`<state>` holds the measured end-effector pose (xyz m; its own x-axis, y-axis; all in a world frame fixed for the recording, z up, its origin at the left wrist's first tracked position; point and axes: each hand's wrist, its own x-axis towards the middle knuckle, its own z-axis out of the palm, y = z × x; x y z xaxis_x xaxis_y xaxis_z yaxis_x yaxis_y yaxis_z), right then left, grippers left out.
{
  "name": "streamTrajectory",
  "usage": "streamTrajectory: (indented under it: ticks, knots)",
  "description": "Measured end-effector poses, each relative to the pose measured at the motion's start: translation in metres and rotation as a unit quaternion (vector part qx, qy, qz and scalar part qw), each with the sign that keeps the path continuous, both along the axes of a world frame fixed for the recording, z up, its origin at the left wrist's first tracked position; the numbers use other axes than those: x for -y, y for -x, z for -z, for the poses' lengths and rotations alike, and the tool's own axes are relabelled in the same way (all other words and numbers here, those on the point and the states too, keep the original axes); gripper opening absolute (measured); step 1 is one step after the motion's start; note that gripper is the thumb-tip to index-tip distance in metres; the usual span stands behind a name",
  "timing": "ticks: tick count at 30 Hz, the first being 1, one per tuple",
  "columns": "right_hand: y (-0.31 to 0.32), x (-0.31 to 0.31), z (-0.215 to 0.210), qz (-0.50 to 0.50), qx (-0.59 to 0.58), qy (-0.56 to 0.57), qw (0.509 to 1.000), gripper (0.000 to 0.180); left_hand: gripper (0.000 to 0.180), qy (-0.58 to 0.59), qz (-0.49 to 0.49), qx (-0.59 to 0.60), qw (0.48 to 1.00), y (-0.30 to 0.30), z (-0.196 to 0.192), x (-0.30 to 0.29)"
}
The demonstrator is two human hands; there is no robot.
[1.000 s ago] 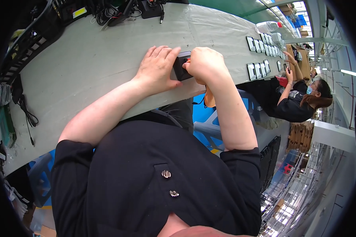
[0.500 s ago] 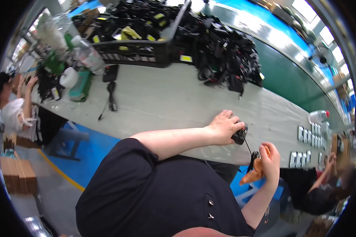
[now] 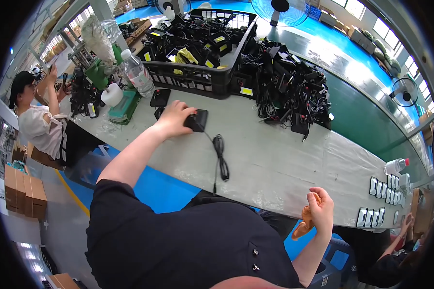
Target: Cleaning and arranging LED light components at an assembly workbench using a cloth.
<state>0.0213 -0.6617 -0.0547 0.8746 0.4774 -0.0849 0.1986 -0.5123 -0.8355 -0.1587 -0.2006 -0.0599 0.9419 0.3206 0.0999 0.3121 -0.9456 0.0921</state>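
Observation:
My left hand (image 3: 174,120) is closed on the left end of a black power adapter (image 3: 200,121), which lies on the table. Its bundled cord (image 3: 220,156) trails toward the near edge, with the plug end pointing at me. Just beyond my left hand, a second black adapter (image 3: 160,98) lies partly hidden by my fingers. Off to the right, over the table's near edge, my right hand (image 3: 321,210) pinches a crumpled orange cloth (image 3: 304,224).
A black plastic crate (image 3: 188,79) of adapters stands at the back, beside a heaped pile of adapters and cords (image 3: 294,91). A water bottle (image 3: 139,77) and green box (image 3: 124,107) are left. Silver-and-black pieces (image 3: 371,216) stand right. Co-workers sit at both ends.
My left hand has carried the adapter and its cord leftward, beside the other adapter. My right hand, still with the orange cloth, is now apart from the cord. The view has shifted.

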Motion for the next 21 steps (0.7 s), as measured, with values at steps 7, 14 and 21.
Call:
streamTrajectory:
  ticks: [7,14,21]
  knots:
    - [-0.001,-0.001,0.000,0.029,-0.035,0.023,0.999,0.023,0.061,0.059,-0.074,0.004,0.995,-0.022,-0.119,-0.017]
    - [0.014,0.010,-0.017,0.085,-0.064,0.013,0.994,0.019,0.085,-0.146,-0.114,0.069,0.980,-0.229,-0.095,-0.153]
    - [0.018,0.020,-0.021,0.175,-0.129,-0.015,0.976,0.020,0.099,0.014,-0.270,0.012,0.963,-0.280,-0.040,-0.233]
